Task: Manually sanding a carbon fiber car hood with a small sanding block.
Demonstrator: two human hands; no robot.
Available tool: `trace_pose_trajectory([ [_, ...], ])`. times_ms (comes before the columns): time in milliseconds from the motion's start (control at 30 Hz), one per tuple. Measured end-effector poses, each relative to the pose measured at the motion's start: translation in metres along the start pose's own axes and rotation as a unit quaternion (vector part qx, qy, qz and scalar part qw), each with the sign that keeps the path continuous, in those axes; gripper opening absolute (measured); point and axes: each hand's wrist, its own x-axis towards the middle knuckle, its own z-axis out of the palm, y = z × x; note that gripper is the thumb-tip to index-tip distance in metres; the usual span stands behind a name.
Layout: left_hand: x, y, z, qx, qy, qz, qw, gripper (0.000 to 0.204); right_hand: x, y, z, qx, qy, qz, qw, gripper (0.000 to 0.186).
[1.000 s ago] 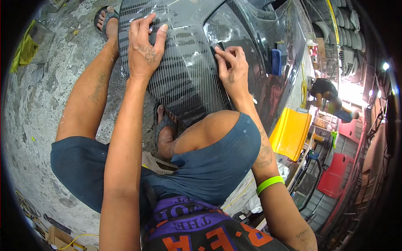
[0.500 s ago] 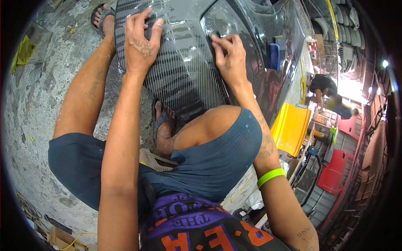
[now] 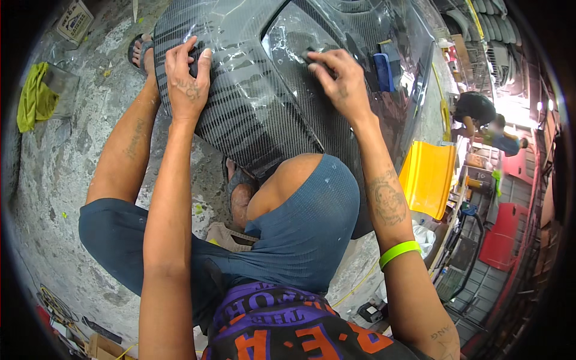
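Observation:
A glossy carbon-fibre body panel [image 3: 231, 78], dark and striped, fills the upper middle, with my bent legs around its near end. My left hand [image 3: 188, 84] lies on its left part with fingers spread. My right hand [image 3: 342, 84] rests over the recessed section [image 3: 288, 72], thumb and fingers curled around a small dark piece [image 3: 309, 55], partly hidden and too small to identify. A long blue block [image 3: 382, 72] lies on the panel to the right of that hand.
Stained concrete floor, with a yellow-green cloth [image 3: 37, 96] on a grey board at left. At right are a yellow curved panel [image 3: 427, 177], red panels [image 3: 501, 237] and stacked grey parts. Two people [image 3: 474, 114] work farther off. Cables and a cardboard box [image 3: 102, 345] lie lower left.
The view has shifted, the panel appearing farther left. My right hand has moved rightward across the recessed section with the small dark piece. My left hand still rests on the panel, fingers spread.

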Motion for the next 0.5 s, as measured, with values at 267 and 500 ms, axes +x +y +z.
trace_pose_trajectory([
  [267,0.003,-0.001,-0.003,0.019,-0.010,0.004,1.000,0.038,-0.024,-0.010,0.028,-0.085,0.043,-0.059,0.994,0.024],
  [500,0.001,-0.003,0.001,0.034,-0.010,0.006,0.999,0.037,0.004,0.005,0.045,-0.003,0.011,-0.107,0.994,0.020],
])
